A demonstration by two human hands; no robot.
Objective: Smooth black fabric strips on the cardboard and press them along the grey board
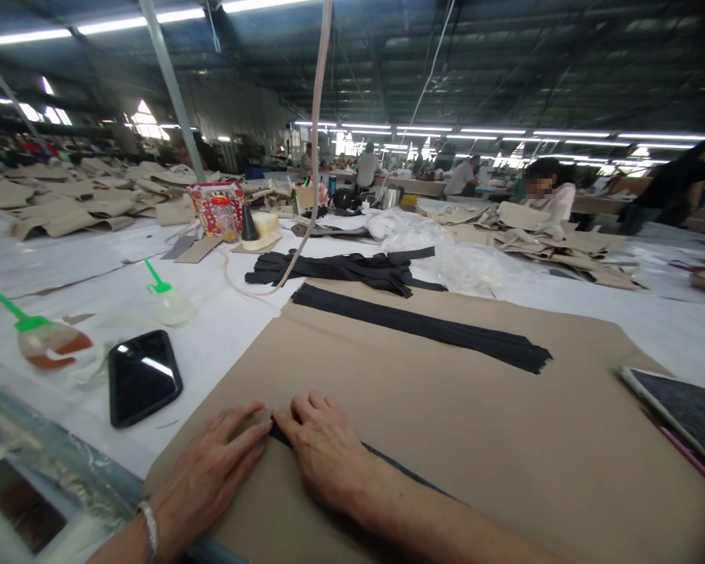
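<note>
A large tan fabric sheet lies flat on the white table in front of me. Both hands rest on its near edge. My left hand lies flat with fingers stretched out, fingertips touching a thin black strip. My right hand presses on the end of that strip with fingers curled down over it. The strip runs under my right forearm toward the right. Farther out on the tan sheet lies a long bundle of black strips. A loose pile of black strips sits beyond it.
A black phone lies left of the sheet, with two green-nozzled squeeze bottles beyond. A hose hangs from above. A dark board sits at the right edge. Tan cut pieces and other people fill the background.
</note>
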